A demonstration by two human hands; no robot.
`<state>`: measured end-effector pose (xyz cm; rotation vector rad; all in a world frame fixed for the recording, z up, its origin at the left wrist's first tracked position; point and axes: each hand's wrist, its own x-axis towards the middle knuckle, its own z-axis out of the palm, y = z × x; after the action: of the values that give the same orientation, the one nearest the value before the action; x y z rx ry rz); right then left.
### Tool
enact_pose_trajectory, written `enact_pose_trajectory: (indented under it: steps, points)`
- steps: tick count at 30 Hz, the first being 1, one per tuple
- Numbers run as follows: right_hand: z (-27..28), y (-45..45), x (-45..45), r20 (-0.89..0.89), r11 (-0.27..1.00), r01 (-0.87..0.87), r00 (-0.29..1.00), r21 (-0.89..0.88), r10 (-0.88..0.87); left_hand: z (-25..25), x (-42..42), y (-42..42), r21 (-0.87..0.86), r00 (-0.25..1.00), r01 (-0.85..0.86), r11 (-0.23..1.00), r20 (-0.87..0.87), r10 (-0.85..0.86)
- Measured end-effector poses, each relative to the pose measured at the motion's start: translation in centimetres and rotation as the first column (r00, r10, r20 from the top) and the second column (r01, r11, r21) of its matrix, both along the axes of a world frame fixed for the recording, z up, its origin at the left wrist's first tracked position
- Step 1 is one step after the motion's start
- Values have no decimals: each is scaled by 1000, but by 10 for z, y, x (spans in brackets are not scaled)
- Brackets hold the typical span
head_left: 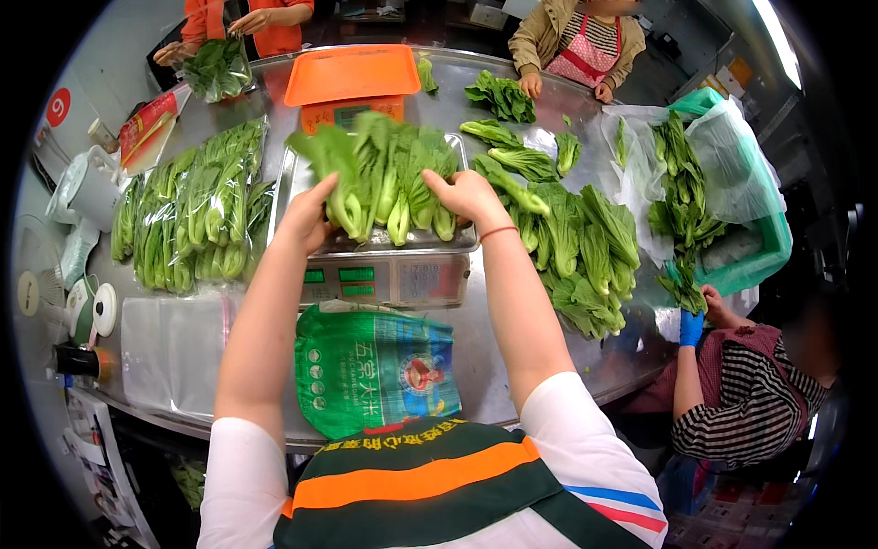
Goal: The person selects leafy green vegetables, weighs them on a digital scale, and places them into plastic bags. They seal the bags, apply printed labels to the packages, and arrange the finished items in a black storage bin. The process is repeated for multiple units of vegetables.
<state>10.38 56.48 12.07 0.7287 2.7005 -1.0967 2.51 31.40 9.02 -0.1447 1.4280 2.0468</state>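
Note:
Several heads of leafy greens point(391, 178) lie side by side over a metal tray point(470, 241), their pale stems towards me. My left hand point(309, 213) grips the left side of the bunch, where the leaves look blurred. From the right, my right hand point(470, 197) holds the outer heads, thumb on top and the other fingers partly hidden. The tray rests on a digital scale point(387, 281) with lit displays. Between my forearms, a green printed rice sack point(370, 367) lies flat on the steel table point(480, 370).
Bagged greens point(199, 206) and clear plastic bags point(171, 350) lie left; loose greens point(583, 254) are piled right. Behind the tray stands an orange scale point(353, 75). A green crate point(772, 233) stands far right. Co-workers' hands point(250, 22), point(530, 84), point(691, 326) surround the table.

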Motion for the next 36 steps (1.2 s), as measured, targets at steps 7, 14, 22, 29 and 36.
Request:
enact_pose_trajectory:
  steps: [7,14,22,29,36]
  points:
    - [-5,-9,9,-203,964,-120,977,-237,72,15,28,51,70,953,289,955,-114,-281]
    - [-2,-63,89,-624,805,-334,779,-491,-58,-2,105,3,34,831,183,982,-539,-136]
    - [-71,-122,207,-470,630,-695,710,-347,524,-74,235,-103,-315,703,328,890,-548,-453]
    - [-95,-156,203,-565,631,-745,623,-216,541,-44,222,-131,-441,623,130,888,-661,-420]
    - [-144,-185,163,-202,-495,-159,979,-854,34,23,215,-133,-833,89,-268,483,-521,-849]
